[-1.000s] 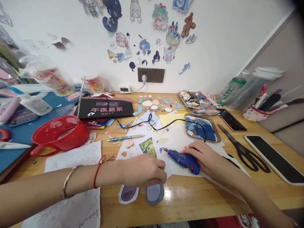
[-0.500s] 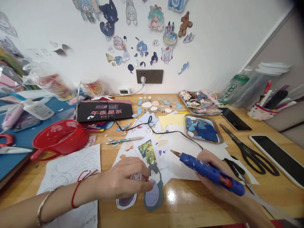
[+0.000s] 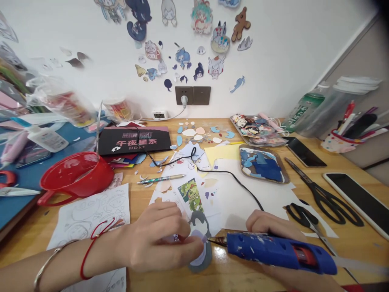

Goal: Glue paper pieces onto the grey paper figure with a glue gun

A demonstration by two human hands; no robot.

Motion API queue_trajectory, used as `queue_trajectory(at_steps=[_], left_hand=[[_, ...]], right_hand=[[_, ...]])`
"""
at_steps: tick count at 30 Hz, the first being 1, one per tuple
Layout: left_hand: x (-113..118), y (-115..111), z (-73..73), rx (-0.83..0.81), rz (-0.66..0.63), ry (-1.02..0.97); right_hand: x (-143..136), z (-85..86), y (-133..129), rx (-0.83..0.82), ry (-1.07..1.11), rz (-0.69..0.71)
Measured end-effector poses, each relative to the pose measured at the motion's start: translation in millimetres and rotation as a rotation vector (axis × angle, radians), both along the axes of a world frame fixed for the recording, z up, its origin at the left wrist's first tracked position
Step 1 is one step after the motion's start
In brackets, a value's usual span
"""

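My right hand [image 3: 267, 225] grips a blue hot glue gun [image 3: 273, 251], its metal tip pointing left. A clear glue stick trails from the gun's back end. The tip sits at the right edge of a grey paper cutout [image 3: 206, 259] lying on the table. On the cutout lies a lavender paper piece [image 3: 198, 256], and my left hand [image 3: 165, 237] has thumb and fingers closed at its left edge. Those fingers hide much of that piece and the white paper cutout beside it.
A red bowl [image 3: 75, 182] and a sketched sheet [image 3: 91, 215] are at left. Black scissors [image 3: 325, 198], smaller scissors [image 3: 304, 217] and two phones are at right. A black cord [image 3: 231, 172] crosses the papers. A tray of blue scraps [image 3: 264, 164] stands behind.
The glue gun has come down and closer, its tip moving from above the papers to the grey cutout's edge. My left hand has shifted slightly right over the lavender piece.
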State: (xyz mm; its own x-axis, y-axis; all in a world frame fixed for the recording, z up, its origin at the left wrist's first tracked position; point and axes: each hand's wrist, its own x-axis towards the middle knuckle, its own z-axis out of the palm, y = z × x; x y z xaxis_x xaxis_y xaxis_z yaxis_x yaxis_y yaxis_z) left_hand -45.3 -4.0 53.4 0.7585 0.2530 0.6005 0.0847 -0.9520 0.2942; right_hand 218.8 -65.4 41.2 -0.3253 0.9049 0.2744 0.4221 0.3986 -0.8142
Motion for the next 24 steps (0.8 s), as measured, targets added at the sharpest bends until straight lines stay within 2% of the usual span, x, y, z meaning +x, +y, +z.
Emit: queue_trajectory(at_steps=[4, 7, 12, 18, 24], left_hand=[[3.1, -3.5, 8.8, -0.047, 0.046, 0.012], [4.6, -3.1, 12.7, 0.018, 0.047, 0.011], [3.6, -0.5, 9.0, 0.143, 0.009, -0.008], [2.2, -0.8, 4.8, 0.163, -0.002, -0.036], [1.8, -0.4, 5.4, 0.178, 0.012, -0.031]], right_hand=[[1.0, -0.4, 0.4, 0.001, 0.039, 0.024], [6.0, -4.8, -0.5, -0.007, 0.046, 0.05], [12.7, -5.0, 0.2, 0.096, 0.01, 0.11], [11.6, 7.7, 3.6, 0.232, -0.08, 0.097], [15.4, 9.5, 0.0, 0.247, -0.191, 0.086]])
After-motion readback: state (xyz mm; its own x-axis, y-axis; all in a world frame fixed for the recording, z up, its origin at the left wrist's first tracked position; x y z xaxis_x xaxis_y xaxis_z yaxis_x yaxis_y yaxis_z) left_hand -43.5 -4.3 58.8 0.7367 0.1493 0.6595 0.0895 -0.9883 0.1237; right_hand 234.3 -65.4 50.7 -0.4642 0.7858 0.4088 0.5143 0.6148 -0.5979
